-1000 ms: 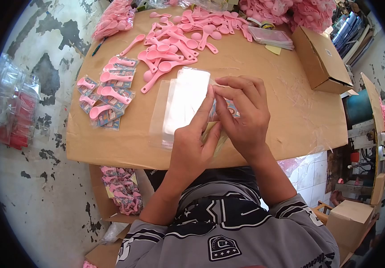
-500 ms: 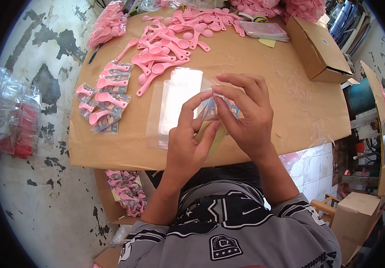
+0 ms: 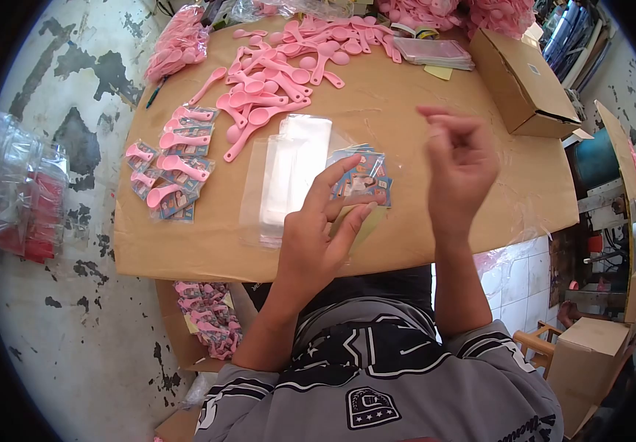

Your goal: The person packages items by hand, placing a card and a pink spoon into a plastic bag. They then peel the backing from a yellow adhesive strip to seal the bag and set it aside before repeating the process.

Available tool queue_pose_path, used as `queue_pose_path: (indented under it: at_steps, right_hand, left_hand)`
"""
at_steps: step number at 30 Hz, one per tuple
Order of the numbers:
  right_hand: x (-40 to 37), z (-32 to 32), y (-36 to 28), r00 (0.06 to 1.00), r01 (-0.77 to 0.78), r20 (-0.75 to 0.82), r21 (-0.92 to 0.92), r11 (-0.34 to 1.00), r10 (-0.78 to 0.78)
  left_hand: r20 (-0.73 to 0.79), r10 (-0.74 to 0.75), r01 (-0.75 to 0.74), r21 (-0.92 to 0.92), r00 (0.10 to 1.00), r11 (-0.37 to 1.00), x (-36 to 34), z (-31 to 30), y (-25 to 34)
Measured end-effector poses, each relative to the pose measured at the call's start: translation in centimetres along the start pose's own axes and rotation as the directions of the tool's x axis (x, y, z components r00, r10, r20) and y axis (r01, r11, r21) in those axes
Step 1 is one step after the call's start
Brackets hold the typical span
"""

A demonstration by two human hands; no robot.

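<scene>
My left hand [image 3: 316,230] is closed, its thumb and fingers pinching a pale yellow paper slip [image 3: 364,224] that hangs over the table's front edge. Just beyond those fingertips lie printed cards [image 3: 366,171] in blue, stacked unevenly. My right hand [image 3: 459,166] is up over the right side of the table, apart from the left one. Motion smears its bent fingers, and I cannot tell whether they hold anything. Clear plastic bags [image 3: 277,184] lie flat to the left of my left hand.
Pink scoops [image 3: 277,70] are heaped at the back of the brown-covered table [image 3: 200,250]. At the left lie bagged scoops with cards [image 3: 178,166]. A cardboard box [image 3: 524,85] stands back right, beside clear flat cases [image 3: 436,53]. Another box [image 3: 167,317] with packed scoops sits below the table.
My right hand has left the left hand's fingertips and moved right, over the table. My left hand stays nearly in place with the yellow slip. The printed cards now show more fully.
</scene>
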State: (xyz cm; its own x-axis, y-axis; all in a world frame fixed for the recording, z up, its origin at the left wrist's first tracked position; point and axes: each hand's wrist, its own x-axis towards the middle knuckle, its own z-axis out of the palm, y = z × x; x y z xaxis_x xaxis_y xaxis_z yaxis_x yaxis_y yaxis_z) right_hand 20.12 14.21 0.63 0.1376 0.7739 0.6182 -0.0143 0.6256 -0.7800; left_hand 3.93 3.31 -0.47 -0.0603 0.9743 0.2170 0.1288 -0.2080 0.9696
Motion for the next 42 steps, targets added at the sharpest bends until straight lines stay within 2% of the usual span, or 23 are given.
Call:
queue_pose_path:
  at_steps: [2,5,8,10,12,13,15,17,18,20,21,24,26,29,31,34,35,38,40,42]
  right_hand:
    - [1.4,-0.7,0.1,0.979,-0.112,-0.119,0.383,0.917,0.169]
    - [1.5,-3.2,1.3,0.990,-0.124,0.003,0.492,0.862,0.141]
    - [-0.4,-2.9,0.3,0.904,-0.364,0.337,0.281,0.888,0.264]
    - [-1.8,-0.9,-1.2,0.810,-0.400,0.485,0.050,0.915,0.328]
    - [-3.0,0.2,-1.1,0.755,-0.427,0.562,0.031,0.904,0.337]
    - [-3.3,0.6,-1.0,0.725,-0.440,0.599,0.023,0.898,0.340]
    - [-3.4,0.9,-1.0,0.702,-0.492,0.607,0.034,0.870,0.373]
    - [-3.2,0.9,-0.8,0.690,-0.506,0.607,0.015,0.862,0.395]
    - [-3.1,1.1,-0.6,0.714,-0.503,0.588,0.053,0.863,0.380]
    - [-3.0,1.5,-0.4,0.758,-0.495,0.547,0.128,0.860,0.355]
    - [-2.9,1.6,-0.6,0.750,-0.513,0.551,0.139,0.847,0.365]
    - [-2.6,1.4,-1.3,0.722,-0.555,0.581,0.160,0.817,0.376]
    - [-2.5,0.8,-1.2,0.697,-0.564,0.620,0.163,0.810,0.360]
    - [-2.5,0.8,-0.8,0.734,-0.485,0.625,0.208,0.849,0.266]
    - [-2.4,0.4,-1.1,0.716,-0.503,0.639,0.194,0.842,0.281]
    - [-2.1,0.0,-1.6,0.725,-0.440,0.646,0.167,0.882,0.240]
    - [-2.0,0.1,-1.8,0.729,-0.405,0.652,0.164,0.899,0.210]
    - [-2.6,0.6,-2.6,0.731,-0.324,0.636,0.005,0.946,0.247]
    - [-3.3,0.7,-2.5,0.762,-0.391,0.576,0.044,0.919,0.296]
    - [-3.6,0.8,-2.8,0.780,-0.412,0.542,0.068,0.909,0.313]
  left_hand:
    - [-0.008,-0.110,0.108,-0.100,0.994,0.989,-0.2,-0.7,0.0]
    - [-0.076,-0.242,0.211,-0.294,0.967,0.932,0.1,-1.2,1.2]
    - [-0.122,-0.189,0.126,-0.400,0.974,0.908,0.3,-1.8,-0.5]
    - [-0.150,-0.162,0.084,-0.427,0.975,0.900,0.5,-1.8,-0.8]
    - [-0.186,-0.142,0.050,-0.429,0.972,0.902,0.6,-1.5,-0.8]
    - [-0.207,-0.087,-0.005,-0.406,0.975,0.914,0.8,-1.4,-1.1]
    - [-0.246,0.025,-0.114,-0.355,0.969,0.928,1.0,-1.3,-2.1]
    - [-0.205,-0.050,-0.042,-0.421,0.977,0.906,0.5,-2.1,-1.6]
    - [-0.182,-0.087,-0.005,-0.452,0.979,0.892,0.3,-2.6,-1.4]
    - [-0.144,-0.116,0.045,-0.422,0.983,0.906,0.1,-3.5,-1.7]
    - [-0.125,-0.133,0.071,-0.406,0.983,0.911,0.0,-3.8,-1.8]
    - [-0.203,-0.136,0.052,-0.372,0.970,0.927,0.0,-3.5,-0.8]
    - [-0.204,-0.079,-0.004,-0.376,0.976,0.927,-0.3,-3.7,-1.2]
    - [-0.191,0.009,-0.078,-0.353,0.981,0.932,-0.5,-4.0,-2.1]
    - [-0.183,0.047,-0.105,-0.324,0.982,0.940,-0.7,-4.2,-2.8]
    - [-0.139,0.090,-0.142,-0.427,0.986,0.893,-0.7,-4.5,-3.0]
    - [-0.158,0.063,-0.124,-0.414,0.986,0.902,-0.8,-4.6,-2.6]
    - [-0.201,-0.018,-0.060,-0.374,0.979,0.925,-0.7,-3.9,-1.3]
    - [-0.244,-0.063,-0.012,-0.293,0.968,0.956,-0.8,-3.6,-1.7]
    - [-0.173,-0.046,0.011,-0.201,0.984,0.980,-1.0,-4.5,-0.3]
